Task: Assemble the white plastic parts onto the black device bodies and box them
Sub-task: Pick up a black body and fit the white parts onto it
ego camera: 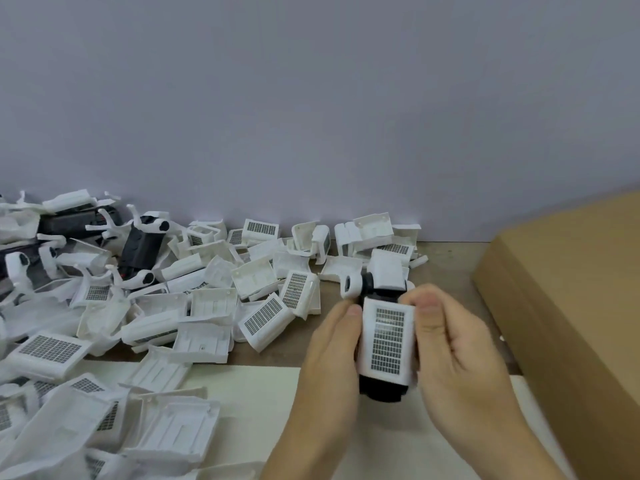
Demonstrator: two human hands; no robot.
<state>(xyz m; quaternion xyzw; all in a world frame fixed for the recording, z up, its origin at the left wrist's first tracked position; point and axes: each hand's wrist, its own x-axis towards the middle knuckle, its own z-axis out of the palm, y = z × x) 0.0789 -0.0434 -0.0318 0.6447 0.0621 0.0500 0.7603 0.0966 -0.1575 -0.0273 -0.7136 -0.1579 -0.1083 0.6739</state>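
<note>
1. Both hands fill the near right of the view: the left hand (329, 344) and the right hand (457, 344) hold one black device body (381, 388) between them, above the tabletop (446, 268). Each grip is closed on the device, fingers curled round its sides, thumbs pressed near the top corners of its white cover.
2. Spread across the whole left half of the tabletop, from the near edge back to the wall, lies a loose pile of white plastic parts (207, 306); some show grey grid panels, others lie with their ribbed insides up.
3. On the right, a brown cardboard box (568, 306) runs from the near edge toward the far wall, well apart from the pile and just right of the hands.
4. Under the near part of the pile and the hands sits a pale sheet (249, 396), covering the wood-coloured surface.
5. Far left, several more black bodies (142, 247) lie mixed into the pile, some with white arms attached.
6. Fitted on the held device, the white cover with a grey grid panel (388, 337) faces the camera; a white round-ended arm (351, 285) projects at its far left end.
</note>
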